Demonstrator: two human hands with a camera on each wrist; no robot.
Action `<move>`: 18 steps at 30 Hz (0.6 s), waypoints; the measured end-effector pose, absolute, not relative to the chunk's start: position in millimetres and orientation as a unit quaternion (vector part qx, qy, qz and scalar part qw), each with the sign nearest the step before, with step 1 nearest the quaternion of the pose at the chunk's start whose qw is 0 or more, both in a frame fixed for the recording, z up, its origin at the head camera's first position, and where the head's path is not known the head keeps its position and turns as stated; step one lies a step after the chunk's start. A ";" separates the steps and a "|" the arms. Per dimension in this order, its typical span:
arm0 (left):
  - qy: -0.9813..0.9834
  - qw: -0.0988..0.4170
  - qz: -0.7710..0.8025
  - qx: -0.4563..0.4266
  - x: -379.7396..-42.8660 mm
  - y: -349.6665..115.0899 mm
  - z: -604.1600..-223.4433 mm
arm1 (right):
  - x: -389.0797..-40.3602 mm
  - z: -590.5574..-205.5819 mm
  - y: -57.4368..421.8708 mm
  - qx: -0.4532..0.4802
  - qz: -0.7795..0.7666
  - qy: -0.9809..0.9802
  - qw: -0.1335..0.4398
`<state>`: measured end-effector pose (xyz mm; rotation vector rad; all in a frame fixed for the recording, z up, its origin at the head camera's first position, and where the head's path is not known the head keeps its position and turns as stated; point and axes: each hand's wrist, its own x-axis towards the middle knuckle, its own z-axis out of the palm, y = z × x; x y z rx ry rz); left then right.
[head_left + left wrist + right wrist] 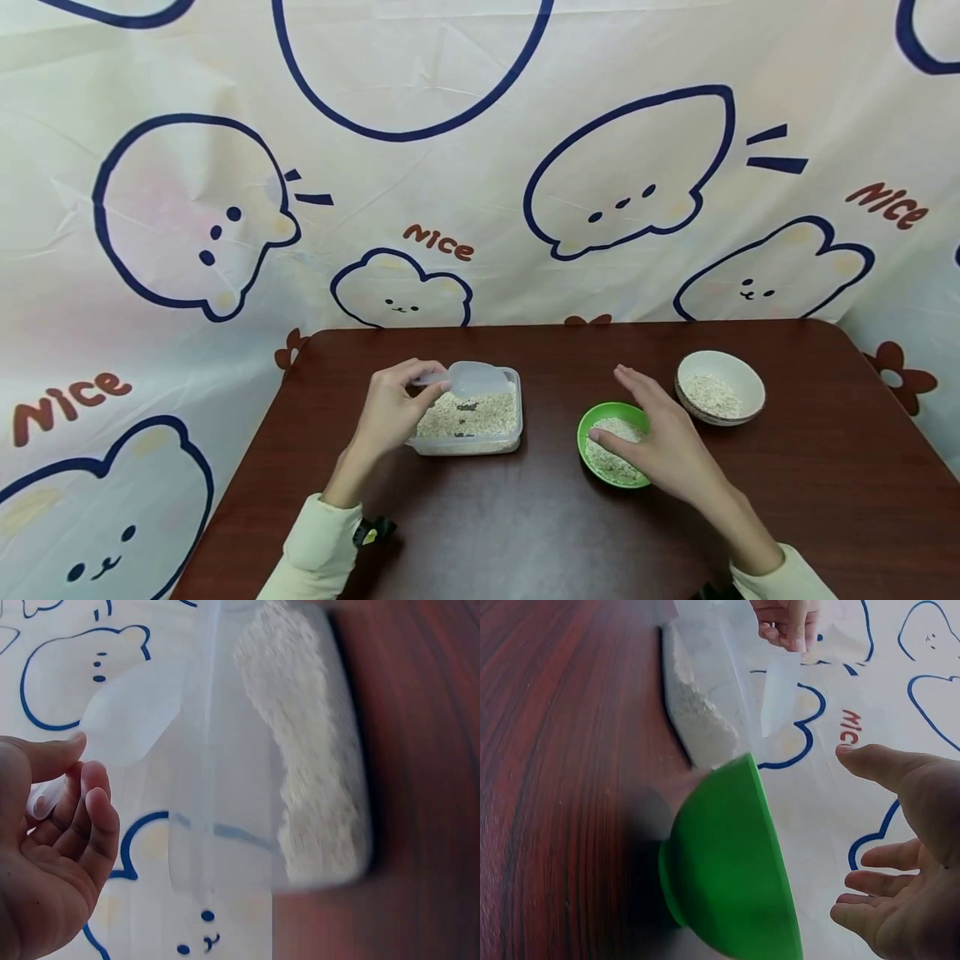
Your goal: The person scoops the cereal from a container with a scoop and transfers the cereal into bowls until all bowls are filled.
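On the dark brown wooden table point(510, 533), take the round green bowl point(731, 862) as your landmark. Left of it stands the clear rectangular plastic tub point(465, 447), your left hand point(392, 408) holding the translucent plastic scoop point(477, 379) over it. The round white bowl point(744, 379) stands behind the landmark, rightward. Pale flakes point(480, 418) lie in all three containers.

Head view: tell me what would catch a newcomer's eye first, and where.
Probably the bright green bowl on the dark table, beneath the right hand. Next, the pale backdrop with its big blue-outlined cartoon figures, behind the table. Left of the bowl, the left hand holds a translucent scoop above a box of pale flakes.
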<state>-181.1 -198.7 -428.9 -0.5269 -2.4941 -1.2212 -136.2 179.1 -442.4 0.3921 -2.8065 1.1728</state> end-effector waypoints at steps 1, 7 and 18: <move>-0.875 0.155 -0.422 -0.181 -180.3 -202.4 -429.1 | -135.9 -442.4 177.0 0.130 0.385 -0.913 0.038; -0.896 0.150 -0.384 -0.164 -176.6 -226.2 -431.1 | -134.4 -444.7 166.8 0.145 0.383 -0.911 0.053; -0.920 0.144 -0.322 -0.170 -171.8 -255.5 -422.1 | -133.1 -449.7 148.3 0.150 0.379 -0.912 0.036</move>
